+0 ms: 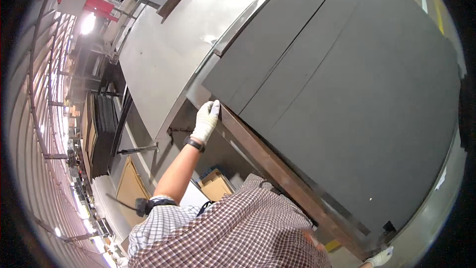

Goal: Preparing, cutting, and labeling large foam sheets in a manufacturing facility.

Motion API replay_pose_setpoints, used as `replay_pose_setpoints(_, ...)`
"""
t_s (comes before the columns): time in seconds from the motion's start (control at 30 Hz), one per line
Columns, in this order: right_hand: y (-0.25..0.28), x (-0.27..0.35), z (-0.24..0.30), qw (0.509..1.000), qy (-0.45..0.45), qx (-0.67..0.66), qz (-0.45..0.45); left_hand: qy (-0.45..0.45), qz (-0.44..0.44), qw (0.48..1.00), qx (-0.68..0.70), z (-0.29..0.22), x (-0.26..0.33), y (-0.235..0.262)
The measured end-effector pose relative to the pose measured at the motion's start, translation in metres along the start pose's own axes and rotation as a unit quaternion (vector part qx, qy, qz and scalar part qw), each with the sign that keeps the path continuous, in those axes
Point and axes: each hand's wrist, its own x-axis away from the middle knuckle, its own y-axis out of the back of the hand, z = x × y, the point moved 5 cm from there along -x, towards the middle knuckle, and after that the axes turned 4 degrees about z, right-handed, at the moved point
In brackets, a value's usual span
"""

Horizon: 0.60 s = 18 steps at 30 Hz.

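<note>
1. Seen from the head camera, the person stands at a big machine table [163, 64] with dark grey sheets [347, 84] lying on top.
2. The left hand [206, 120], in a white glove, has its fingers curled over the near left corner of the top sheet. The arm is stretched out straight.
3. The right hand [381, 257], also gloved, sits low at the near right corner. I cannot tell if its fingers are closed.
4. It looks like the sheet is being gripped to lift or slide. Next, both hands need a firm hold on its near edge.
</note>
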Motion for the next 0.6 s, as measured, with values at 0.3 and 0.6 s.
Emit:
replay_pose_setpoints(0.3,-0.038,-0.082,-0.162,0.993,-0.042,0.108,0.011,0.188,0.055,0.952,0.235,0.022,-0.032,-0.005)
replay_pose_setpoints(0.6,-0.096,-0.048,-0.04,0.903,-0.051,-0.427,0.015,0.227,-0.137,0.952,0.153,0.052,-0.131,0.021)
